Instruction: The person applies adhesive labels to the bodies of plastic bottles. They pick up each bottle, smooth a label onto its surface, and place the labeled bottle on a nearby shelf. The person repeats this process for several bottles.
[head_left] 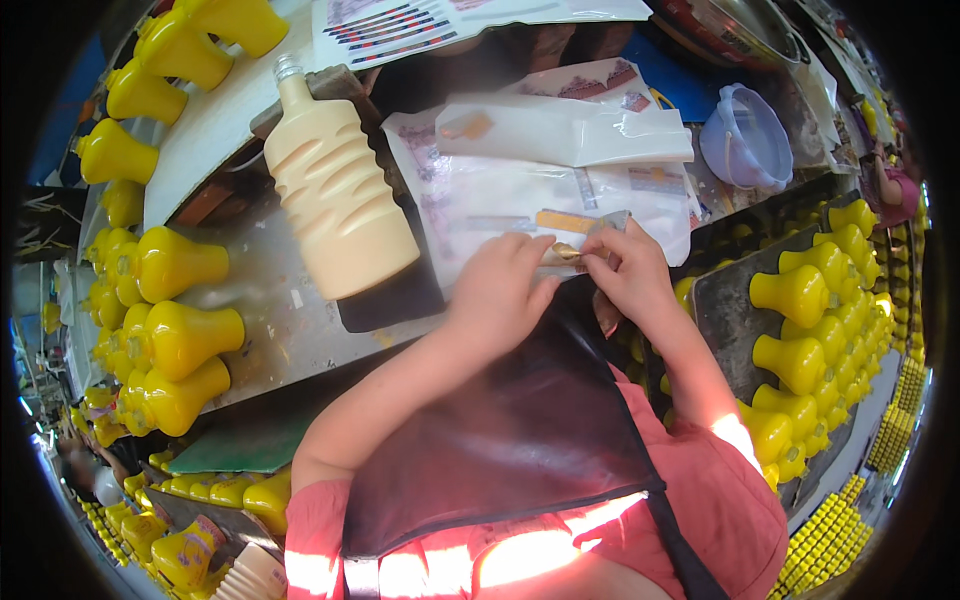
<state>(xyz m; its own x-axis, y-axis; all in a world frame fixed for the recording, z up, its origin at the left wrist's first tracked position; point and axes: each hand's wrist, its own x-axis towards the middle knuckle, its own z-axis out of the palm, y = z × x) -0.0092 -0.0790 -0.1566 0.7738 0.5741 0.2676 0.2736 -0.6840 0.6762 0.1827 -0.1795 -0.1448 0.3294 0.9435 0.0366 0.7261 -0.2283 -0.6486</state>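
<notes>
Wearer: coral-pink short-sleeved top (720,500), sleeves ending above the elbows, forearms bare. Dark apron (510,430) over the front, near-black with a slight maroon sheen, bib narrowing to a point near the hands; one dark strap runs diagonally down over the right side of the top. Left hand (497,285) and right hand (630,270) bare: no gloves, rings, watch or bands visible. Sunlight patches fall across top's lower front.

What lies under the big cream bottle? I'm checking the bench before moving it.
The cream bottle lies on its side on a dark flat pad, which rests on the grey metal bench. Whatever sits beneath the bottle's middle is covered.
</notes>
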